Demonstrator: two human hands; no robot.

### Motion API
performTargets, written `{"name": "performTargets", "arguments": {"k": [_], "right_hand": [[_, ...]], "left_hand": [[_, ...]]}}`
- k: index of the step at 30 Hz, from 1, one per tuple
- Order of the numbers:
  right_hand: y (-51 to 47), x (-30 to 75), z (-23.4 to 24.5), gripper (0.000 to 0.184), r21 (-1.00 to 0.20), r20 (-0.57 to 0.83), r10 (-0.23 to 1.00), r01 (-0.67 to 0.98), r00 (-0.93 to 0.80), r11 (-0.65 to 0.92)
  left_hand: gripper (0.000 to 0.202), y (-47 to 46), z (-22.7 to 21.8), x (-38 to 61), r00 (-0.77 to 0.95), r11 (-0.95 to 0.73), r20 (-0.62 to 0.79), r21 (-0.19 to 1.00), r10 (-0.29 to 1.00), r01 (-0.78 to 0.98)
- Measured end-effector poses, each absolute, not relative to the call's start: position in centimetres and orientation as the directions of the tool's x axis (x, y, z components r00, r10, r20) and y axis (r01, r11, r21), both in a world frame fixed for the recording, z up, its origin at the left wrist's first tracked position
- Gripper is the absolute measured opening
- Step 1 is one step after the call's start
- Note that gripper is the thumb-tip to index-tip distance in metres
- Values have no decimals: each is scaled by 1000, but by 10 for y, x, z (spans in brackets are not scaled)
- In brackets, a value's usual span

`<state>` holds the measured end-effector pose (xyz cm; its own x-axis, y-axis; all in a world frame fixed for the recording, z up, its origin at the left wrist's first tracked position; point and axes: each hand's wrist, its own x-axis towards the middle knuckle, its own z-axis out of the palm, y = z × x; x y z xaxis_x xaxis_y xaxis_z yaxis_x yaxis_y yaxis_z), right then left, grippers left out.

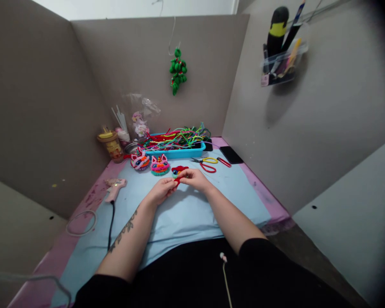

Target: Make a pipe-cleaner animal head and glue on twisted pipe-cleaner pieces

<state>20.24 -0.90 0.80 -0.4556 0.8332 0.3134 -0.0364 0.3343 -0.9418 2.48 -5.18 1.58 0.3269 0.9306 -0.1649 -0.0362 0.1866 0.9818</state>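
My left hand (162,189) and my right hand (195,177) meet over the light blue mat (179,218), fingers pinched on a small red fuzzy pipe-cleaner piece (179,171) with a blue-green spot. Both hands are closed on it. Just behind it lie two finished pipe-cleaner animal faces, one pink and orange (140,161) and one pink and teal (160,166).
A blue tray (179,151) full of coloured pipe cleaners stands at the back. Scissors with red and yellow handles (208,163) and a black phone (231,154) lie to the right. A pink glue gun (114,188) with its cord rests at the left, near a drink cup (111,145). Grey partitions enclose the desk.
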Motion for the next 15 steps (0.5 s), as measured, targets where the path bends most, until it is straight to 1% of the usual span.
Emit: {"name": "performTargets", "arguments": {"k": [15], "right_hand": [[-11,202,12,28,-944,311,838,-44,-448,327]], "left_hand": [[25,-52,15,25,334,170,-145,984,931,-47]]}}
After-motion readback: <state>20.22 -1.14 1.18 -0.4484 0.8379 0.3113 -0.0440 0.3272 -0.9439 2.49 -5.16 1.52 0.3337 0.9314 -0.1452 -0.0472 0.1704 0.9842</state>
